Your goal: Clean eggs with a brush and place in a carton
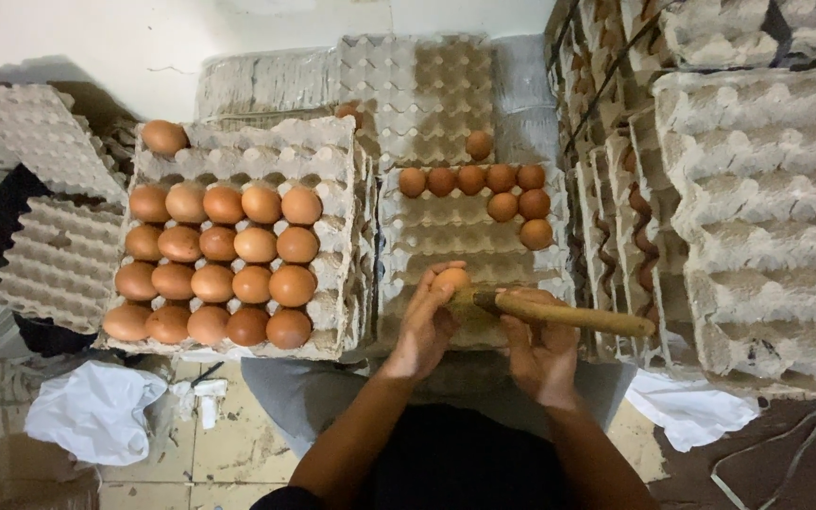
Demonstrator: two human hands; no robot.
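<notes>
My left hand [424, 326] holds a single brown egg [450, 279] at its fingertips, over the near edge of a grey egg tray [446, 241]. My right hand [542, 348] grips a brush with a wooden handle [573, 314]; its bristle end rests against the egg. Farther back on that tray lie several brown eggs [502, 194] in its far right corner. To the left, another tray [332, 179] carries several rows of brown eggs [224, 264].
Tall stacks of empty egg trays [757, 217] rise on the right, more trays stand at the back [417, 85] and at the left [59, 255]. White plastic bags [96, 411] and a white cloth [687, 411] lie on the tiled floor.
</notes>
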